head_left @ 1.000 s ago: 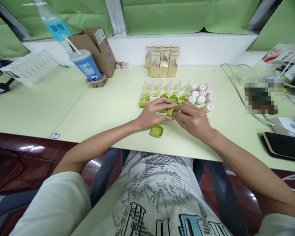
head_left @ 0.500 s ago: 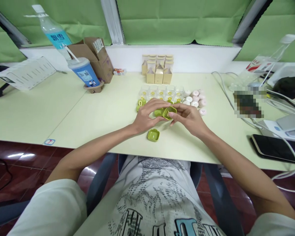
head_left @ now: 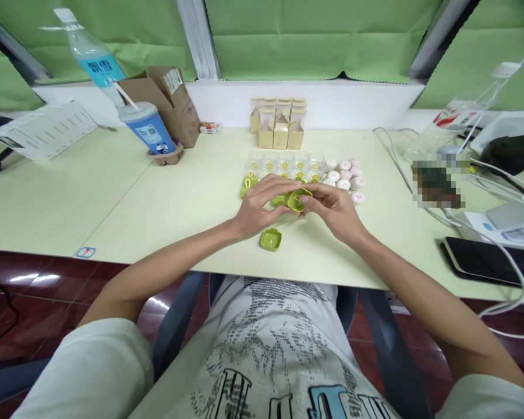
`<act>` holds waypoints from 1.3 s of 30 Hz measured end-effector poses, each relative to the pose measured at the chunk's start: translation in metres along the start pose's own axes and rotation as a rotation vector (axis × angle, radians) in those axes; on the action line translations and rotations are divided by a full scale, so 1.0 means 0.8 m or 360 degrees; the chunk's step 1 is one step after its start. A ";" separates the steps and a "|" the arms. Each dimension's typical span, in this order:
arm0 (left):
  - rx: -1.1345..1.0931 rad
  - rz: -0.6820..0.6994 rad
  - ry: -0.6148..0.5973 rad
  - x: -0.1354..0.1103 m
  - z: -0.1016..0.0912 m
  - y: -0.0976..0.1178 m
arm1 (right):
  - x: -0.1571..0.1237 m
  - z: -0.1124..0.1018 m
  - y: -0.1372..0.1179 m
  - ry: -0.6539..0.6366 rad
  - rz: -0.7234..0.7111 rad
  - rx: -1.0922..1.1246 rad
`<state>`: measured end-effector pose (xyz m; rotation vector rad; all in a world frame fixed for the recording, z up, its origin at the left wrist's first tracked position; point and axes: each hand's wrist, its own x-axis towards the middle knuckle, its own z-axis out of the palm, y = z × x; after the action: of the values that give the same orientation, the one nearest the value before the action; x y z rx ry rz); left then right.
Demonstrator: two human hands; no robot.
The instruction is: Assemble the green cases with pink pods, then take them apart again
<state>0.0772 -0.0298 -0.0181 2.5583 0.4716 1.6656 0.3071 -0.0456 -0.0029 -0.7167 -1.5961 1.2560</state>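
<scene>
Between my two hands is a small green plastic shell [head_left: 297, 201], its hollow side facing me. My left hand [head_left: 262, 203] grips it from the left, fingers over the top and thumb below. From the right, my right hand [head_left: 332, 208] pinches it, the thumb pressed into the hollow. A similar green shell [head_left: 271, 239] lies hollow side up on the table in front of the hands. Other green pieces [head_left: 249, 183] with a pale loop lie just beyond my left hand, partly hidden by it.
Clear cups [head_left: 285, 160] with yellow dots stand in rows behind the hands, beside several white and pink round pieces [head_left: 344, 174]. Small tan boxes [head_left: 282, 131] stand at the wall. A blue drink cup [head_left: 151, 131] is at left; a phone [head_left: 489, 262] and cables lie at right.
My right thumb and fingers have shifted slightly on the green shell, which is tilted a little differently. The whole view has drifted slightly; the shell on the table has stayed put.
</scene>
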 end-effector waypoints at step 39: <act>0.0546 -0.0448 -0.0379 0.004 -0.078 -0.084 | -0.010 0.003 0.014 -0.0245 -0.0244 -0.0376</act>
<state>0.0071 0.0278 -0.0032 2.7035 1.1201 1.2582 0.3066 -0.0502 -0.0157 -0.6406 -1.9107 1.0419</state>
